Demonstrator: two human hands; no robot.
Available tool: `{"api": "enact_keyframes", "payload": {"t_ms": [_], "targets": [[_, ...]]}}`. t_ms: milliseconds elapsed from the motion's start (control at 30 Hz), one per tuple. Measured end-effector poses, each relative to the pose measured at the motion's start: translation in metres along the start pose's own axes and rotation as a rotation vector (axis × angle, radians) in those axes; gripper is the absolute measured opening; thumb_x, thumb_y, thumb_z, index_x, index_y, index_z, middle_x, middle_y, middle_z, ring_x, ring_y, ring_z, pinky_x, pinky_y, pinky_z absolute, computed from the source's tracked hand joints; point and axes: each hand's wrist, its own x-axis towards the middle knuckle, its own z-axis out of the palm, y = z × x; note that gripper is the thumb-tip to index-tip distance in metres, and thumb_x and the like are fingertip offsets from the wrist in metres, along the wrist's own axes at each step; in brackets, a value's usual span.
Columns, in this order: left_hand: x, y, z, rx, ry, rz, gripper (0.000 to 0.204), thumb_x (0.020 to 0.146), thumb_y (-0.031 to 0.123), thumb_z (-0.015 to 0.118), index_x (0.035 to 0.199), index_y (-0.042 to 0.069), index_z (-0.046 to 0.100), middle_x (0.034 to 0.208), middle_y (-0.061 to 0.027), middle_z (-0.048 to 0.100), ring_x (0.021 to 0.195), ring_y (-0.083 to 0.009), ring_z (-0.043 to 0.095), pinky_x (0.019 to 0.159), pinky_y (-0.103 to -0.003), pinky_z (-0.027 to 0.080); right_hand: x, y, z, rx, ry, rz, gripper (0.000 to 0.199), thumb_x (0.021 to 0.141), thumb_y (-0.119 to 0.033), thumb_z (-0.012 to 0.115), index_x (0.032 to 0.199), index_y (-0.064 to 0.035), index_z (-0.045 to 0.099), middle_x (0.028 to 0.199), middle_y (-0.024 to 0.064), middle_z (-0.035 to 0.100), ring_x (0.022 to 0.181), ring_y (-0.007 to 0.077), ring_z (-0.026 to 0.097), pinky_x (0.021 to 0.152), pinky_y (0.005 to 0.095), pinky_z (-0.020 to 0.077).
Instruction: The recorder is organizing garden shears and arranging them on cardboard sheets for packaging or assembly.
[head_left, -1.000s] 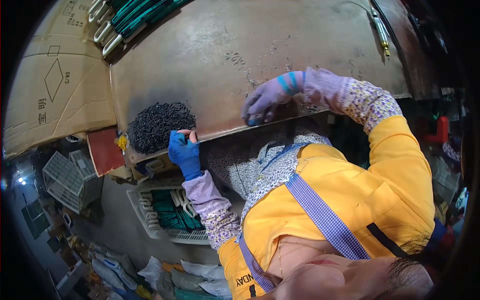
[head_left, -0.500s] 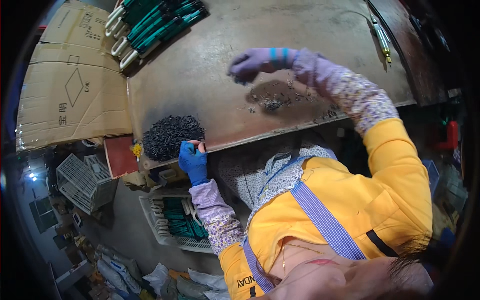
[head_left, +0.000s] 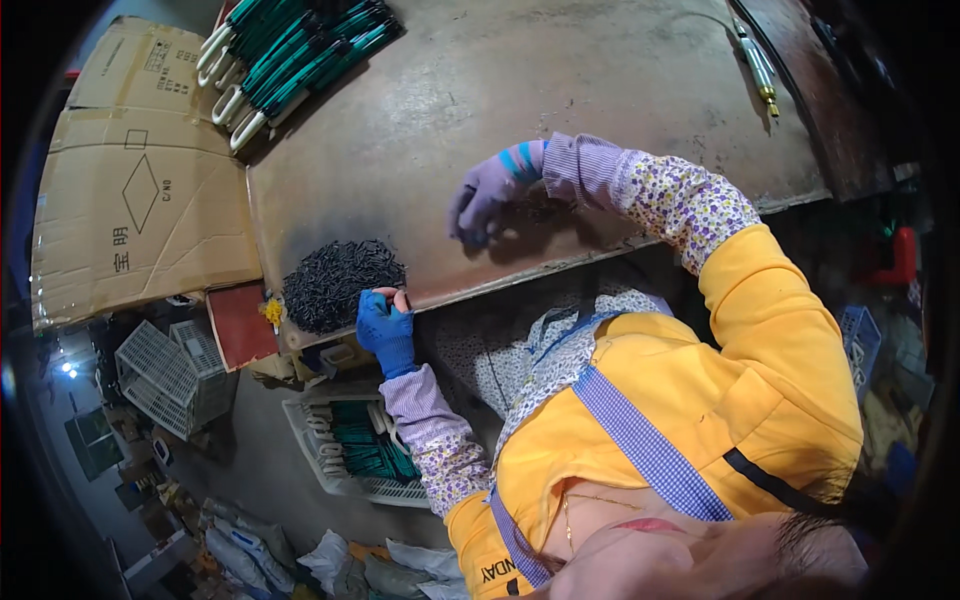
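At the table's front edge, my left hand (head_left: 386, 332), in a blue glove with bare fingertips showing, is closed in a pinch. Whatever sits between those fingertips is too small to make out. It touches the near right side of a heap of small black pin-like pieces (head_left: 340, 285). My right hand (head_left: 487, 198), in a purple glove with blue bands, hangs low over the middle of the table (head_left: 600, 80). Its fingers point down, bent and slightly apart, a little blurred, with nothing visible in them. Dark scraps under its wrist are mostly hidden.
Green bundles with white hooked handles (head_left: 290, 60) lie at the table's far left, beside an open cardboard box (head_left: 150, 190). A slim metal air tool (head_left: 758, 68) rests at the far right. Below the table's edge stands a white crate (head_left: 330, 470) of similar green things.
My right hand has come nearer and lower over the table, its forearm now covering the loose dark scraps. My left hand has stayed beside the black heap.
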Motion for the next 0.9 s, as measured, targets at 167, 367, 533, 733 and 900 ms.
{"api": "enact_keyframes", "payload": {"t_ms": [167,367,533,733,900], "targets": [[-0.001,-0.004,0.000,0.034,0.022,0.037,0.007,0.077,0.010,0.070,0.079,0.010,0.063,0.077,-0.0015,0.060,0.063,-0.0184,0.054,0.061,-0.030,0.045,-0.069,0.006,-0.007,-0.304,-0.158,0.381,0.019,0.091,-0.014,0.068,0.107,-0.0052,0.073,0.091,0.0039,0.073,0.076,0.0119,0.066,0.068,0.0245,0.0559],[-0.001,-0.007,-0.014,0.097,0.010,0.036,0.007,0.079,0.011,0.070,0.081,0.008,0.063,0.076,-0.0018,0.059,0.062,-0.0160,0.051,0.061,-0.028,0.044,-0.164,0.015,-0.042,-0.240,-0.234,0.549,0.026,0.093,-0.017,0.068,0.116,-0.0044,0.069,0.095,0.0090,0.073,0.077,0.0154,0.068,0.070,0.0261,0.0567],[-0.003,-0.009,-0.006,0.088,-0.013,0.027,0.007,0.080,0.011,0.069,0.080,0.008,0.063,0.076,-0.0018,0.059,0.061,-0.0154,0.050,0.060,-0.028,0.043,-0.102,-0.015,-0.050,-0.092,0.302,-0.190,0.030,0.094,-0.023,0.066,0.117,-0.0039,0.066,0.093,0.0092,0.071,0.077,0.0180,0.067,0.070,0.0277,0.0566],[0.005,-0.001,0.013,0.037,-0.040,0.021,0.007,0.079,0.011,0.069,0.080,0.008,0.063,0.076,-0.0015,0.059,0.061,-0.0150,0.049,0.060,-0.028,0.043,-0.007,-0.009,-0.075,0.227,0.344,-0.245,0.021,0.090,-0.015,0.068,0.110,-0.0086,0.065,0.091,0.0044,0.070,0.078,0.0139,0.064,0.065,0.0253,0.0545],[0.010,-0.008,0.011,0.070,0.044,0.064,0.006,0.079,0.012,0.069,0.080,0.009,0.063,0.075,-0.0017,0.060,0.061,-0.0157,0.050,0.061,-0.028,0.044,-0.068,0.008,-0.103,-0.154,-0.091,0.314,0.019,0.091,-0.014,0.067,0.108,-0.0066,0.070,0.091,0.0046,0.073,0.076,0.0138,0.066,0.066,0.0241,0.0554]]}}
